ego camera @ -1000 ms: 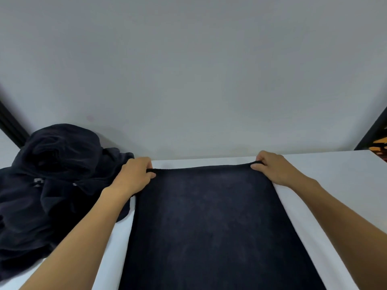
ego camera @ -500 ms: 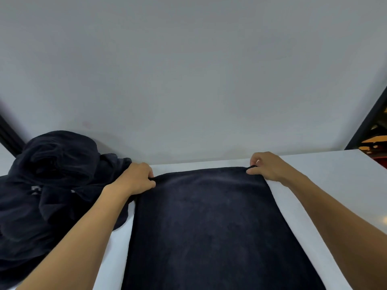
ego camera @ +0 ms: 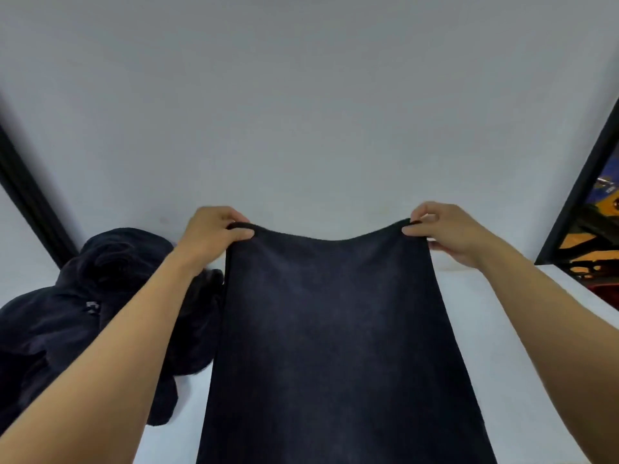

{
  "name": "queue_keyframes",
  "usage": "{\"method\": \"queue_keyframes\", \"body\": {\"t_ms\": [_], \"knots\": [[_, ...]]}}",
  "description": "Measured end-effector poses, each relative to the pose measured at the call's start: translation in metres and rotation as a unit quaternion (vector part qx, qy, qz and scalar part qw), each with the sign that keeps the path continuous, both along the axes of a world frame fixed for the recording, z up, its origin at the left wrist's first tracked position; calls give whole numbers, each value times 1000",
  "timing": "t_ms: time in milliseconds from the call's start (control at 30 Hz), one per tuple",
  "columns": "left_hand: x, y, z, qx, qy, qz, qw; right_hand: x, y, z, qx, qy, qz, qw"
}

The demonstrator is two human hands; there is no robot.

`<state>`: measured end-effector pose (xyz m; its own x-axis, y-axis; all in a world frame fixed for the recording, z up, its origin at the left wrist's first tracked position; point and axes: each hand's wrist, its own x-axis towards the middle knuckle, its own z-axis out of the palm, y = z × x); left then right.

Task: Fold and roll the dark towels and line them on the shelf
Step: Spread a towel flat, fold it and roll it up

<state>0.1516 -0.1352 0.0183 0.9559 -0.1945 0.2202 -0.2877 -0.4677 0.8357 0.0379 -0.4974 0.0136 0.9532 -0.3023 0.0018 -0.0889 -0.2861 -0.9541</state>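
A plain pale grey wall (ego camera: 301, 95) rises behind a smooth white desk (ego camera: 472, 313). Slanted black frame bars (ego camera: 30, 199) flank it; blurred orange clutter (ego camera: 599, 236) shows beyond the right bar.

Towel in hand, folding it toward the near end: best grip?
The two far corners of the towel, coming from the near side, thumbs on the near face, as the left hand and right hand do. Its far edge sags between them: limp cloth, so one central grip would likely bunch it.

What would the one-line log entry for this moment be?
phase: folding | left hand: grips towel corner | right hand: grips other corner | towel pile: at left
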Motion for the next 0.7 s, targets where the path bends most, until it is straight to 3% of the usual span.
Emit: {"method": "queue_keyframes", "body": {"t_ms": [133, 333, 433, 567, 700], "knots": [[-7, -5, 78, -111, -117, -3, 987, -12, 12, 77, 66, -238, -74, 966], [-52, 9, 134, -217, -143, -74, 963, -56, 25, 122, 144, -380, -91, 909], [-79, 21, 114, -231, -99, -112, 961, -86, 28, 98, 144, -364, -92, 916], [-114, 41, 52, -219, 12, -154, 963, -137, 30, 37, 113, -269, -99, 951], [-139, 63, -14, -121, 170, -203, 957, -183, 39, -24, 73, -147, -86, 983]]}}
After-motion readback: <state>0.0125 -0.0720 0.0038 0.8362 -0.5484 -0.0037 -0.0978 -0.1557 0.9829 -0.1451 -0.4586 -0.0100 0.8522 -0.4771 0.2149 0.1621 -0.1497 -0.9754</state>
